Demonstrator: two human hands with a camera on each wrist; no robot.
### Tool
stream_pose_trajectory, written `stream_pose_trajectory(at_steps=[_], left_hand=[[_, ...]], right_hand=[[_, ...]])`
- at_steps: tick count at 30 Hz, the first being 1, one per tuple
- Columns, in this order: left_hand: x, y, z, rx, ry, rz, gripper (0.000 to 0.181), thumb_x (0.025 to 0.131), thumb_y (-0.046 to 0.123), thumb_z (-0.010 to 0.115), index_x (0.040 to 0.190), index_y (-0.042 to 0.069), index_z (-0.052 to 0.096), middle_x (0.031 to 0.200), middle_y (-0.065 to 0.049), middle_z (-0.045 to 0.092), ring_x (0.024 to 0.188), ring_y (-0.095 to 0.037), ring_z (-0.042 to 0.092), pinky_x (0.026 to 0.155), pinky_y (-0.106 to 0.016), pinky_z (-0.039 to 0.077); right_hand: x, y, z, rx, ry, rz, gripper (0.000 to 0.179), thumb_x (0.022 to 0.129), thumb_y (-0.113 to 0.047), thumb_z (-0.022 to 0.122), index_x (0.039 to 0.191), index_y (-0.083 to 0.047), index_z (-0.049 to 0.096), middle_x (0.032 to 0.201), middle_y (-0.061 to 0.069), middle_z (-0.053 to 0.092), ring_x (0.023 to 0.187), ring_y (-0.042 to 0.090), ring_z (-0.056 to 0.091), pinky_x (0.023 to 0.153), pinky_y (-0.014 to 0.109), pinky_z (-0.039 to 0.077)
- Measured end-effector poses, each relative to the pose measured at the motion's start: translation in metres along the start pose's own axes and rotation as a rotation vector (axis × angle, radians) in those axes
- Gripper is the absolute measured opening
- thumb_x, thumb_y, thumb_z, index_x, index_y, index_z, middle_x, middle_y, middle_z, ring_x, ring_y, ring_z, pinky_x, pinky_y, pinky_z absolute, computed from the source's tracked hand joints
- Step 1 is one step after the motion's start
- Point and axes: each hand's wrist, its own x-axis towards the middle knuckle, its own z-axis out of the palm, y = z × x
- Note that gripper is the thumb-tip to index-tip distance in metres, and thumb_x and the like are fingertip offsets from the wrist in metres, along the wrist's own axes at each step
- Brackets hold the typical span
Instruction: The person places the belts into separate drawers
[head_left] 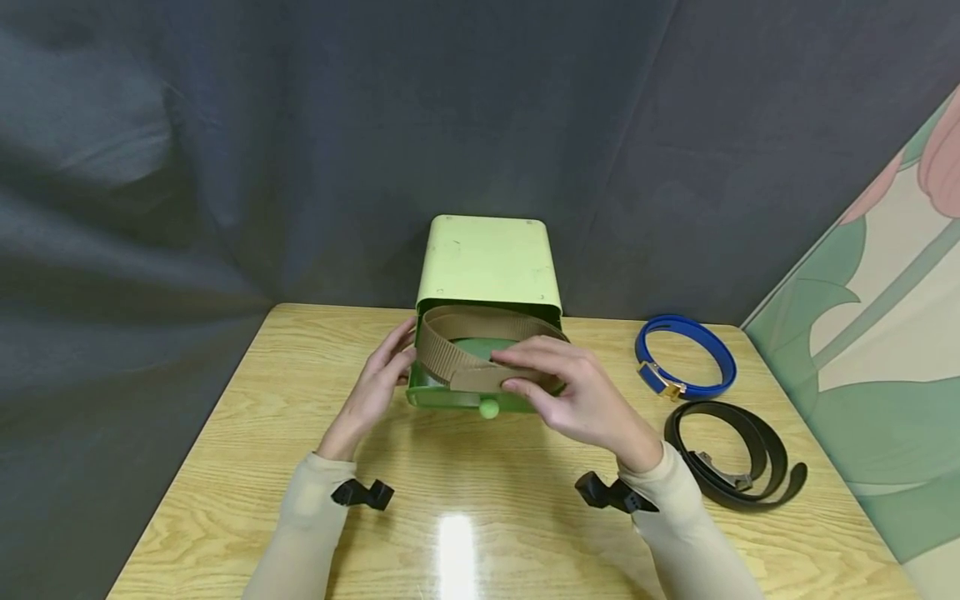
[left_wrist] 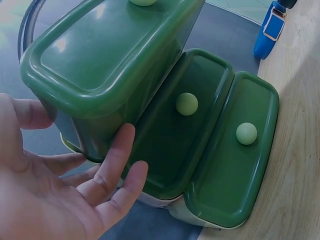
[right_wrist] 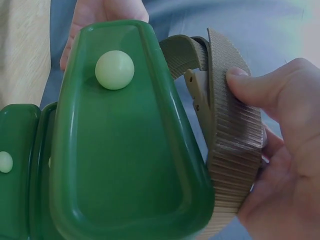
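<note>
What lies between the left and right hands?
In the head view, the looped brown belt, pinched by the right hand, and the open green drawer beside the left hand.

Light falling from above leaves a blown-out white streak of glare on the wooden counter [head_left: 225, 450], with soft shadows across the wood, while the curtain [head_left: 420, 125] behind sinks into dimness. Small highlights gleam on a green drawer front [left_wrist: 115, 50]. Both wrist views look bluish and hazy, the right one washed out toward its upper right corner.
</note>
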Motion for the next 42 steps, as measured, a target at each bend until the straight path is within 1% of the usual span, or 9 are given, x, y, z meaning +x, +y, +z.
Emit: stream_pose_trajectory(at_steps=[5,11,17,21,26,31,33,38,42], left_hand=[[0.0,0.0,0.0,-0.001,0.001,0.001,0.063,0.113,0.024,0.038,0.172,0.011,0.02,0.173,-0.019,0.033,0.139,-0.039,0.051,0.1,-0.033,0.046],[0.0,-0.001,0.0,-0.005,0.001,0.005,0.063,0.113,0.024,0.039,0.172,0.011,0.02,0.173,-0.019,0.033,0.138,-0.038,0.052,0.099,-0.031,0.047],[0.0,-0.001,0.0,-0.004,0.004,0.002,0.063,0.113,0.025,0.039,0.172,0.012,0.02,0.173,-0.018,0.034,0.138,-0.038,0.052,0.101,-0.035,0.047],[0.0,-0.001,0.0,-0.002,0.007,0.007,0.063,0.113,0.024,0.04,0.171,0.011,0.021,0.172,-0.018,0.035,0.136,-0.037,0.053,0.1,-0.033,0.048],[0.0,-0.002,0.0,-0.004,0.007,0.008,0.063,0.113,0.024,0.04,0.171,0.011,0.021,0.172,-0.018,0.035,0.132,-0.029,0.056,0.099,-0.03,0.048],[0.0,-0.002,0.0,-0.004,0.007,0.015,0.063,0.112,0.023,0.041,0.171,0.01,0.021,0.172,-0.019,0.036,0.123,-0.017,0.057,0.1,-0.033,0.049],[0.0,-0.002,0.0,-0.004,0.005,0.018,0.063,0.113,0.023,0.04,0.171,0.01,0.021,0.172,-0.019,0.035,0.124,-0.019,0.058,0.1,-0.034,0.049],[0.0,-0.002,0.0,-0.008,-0.001,0.018,0.063,0.113,0.023,0.04,0.171,0.01,0.02,0.172,-0.019,0.034,0.135,-0.036,0.055,0.102,-0.036,0.049],[0.0,-0.002,0.0,-0.009,-0.005,0.017,0.064,0.113,0.024,0.04,0.172,0.01,0.02,0.173,-0.019,0.033,0.138,-0.041,0.053,0.103,-0.037,0.048]], right_hand=[[0.002,0.003,0.001,0.002,-0.008,0.055,0.033,0.093,-0.002,0.08,0.125,-0.009,0.079,0.114,0.003,0.08,0.095,0.011,0.072,0.073,0.023,0.059],[0.003,0.006,0.001,0.024,-0.033,0.122,0.033,0.094,-0.005,0.081,0.126,-0.011,0.079,0.116,0.002,0.08,0.097,0.01,0.074,0.074,0.024,0.062],[0.006,0.009,0.002,0.028,-0.051,0.134,0.032,0.093,-0.007,0.082,0.125,-0.011,0.079,0.116,0.001,0.081,0.096,0.01,0.074,0.072,0.025,0.061],[0.007,0.013,0.003,0.017,-0.066,0.145,0.032,0.094,-0.008,0.082,0.125,-0.013,0.08,0.115,0.0,0.081,0.095,0.009,0.074,0.074,0.026,0.06],[0.008,0.017,0.004,-0.006,-0.077,0.168,0.031,0.093,-0.011,0.083,0.124,-0.015,0.08,0.116,-0.002,0.081,0.097,0.009,0.075,0.076,0.026,0.06],[0.009,0.021,0.005,-0.007,-0.09,0.186,0.03,0.093,-0.011,0.083,0.122,-0.015,0.081,0.116,-0.001,0.081,0.096,0.009,0.075,0.076,0.026,0.06],[0.009,0.022,0.005,-0.008,-0.1,0.198,0.029,0.094,-0.011,0.083,0.123,-0.015,0.081,0.116,-0.001,0.081,0.095,0.008,0.075,0.075,0.026,0.06],[0.012,0.023,0.003,-0.003,-0.139,0.237,0.03,0.095,-0.013,0.082,0.125,-0.016,0.08,0.118,-0.002,0.08,0.093,0.007,0.073,0.072,0.026,0.058],[0.014,0.025,0.002,0.014,-0.167,0.27,0.031,0.096,-0.013,0.081,0.127,-0.014,0.079,0.119,-0.001,0.081,0.095,0.008,0.075,0.074,0.026,0.06]])
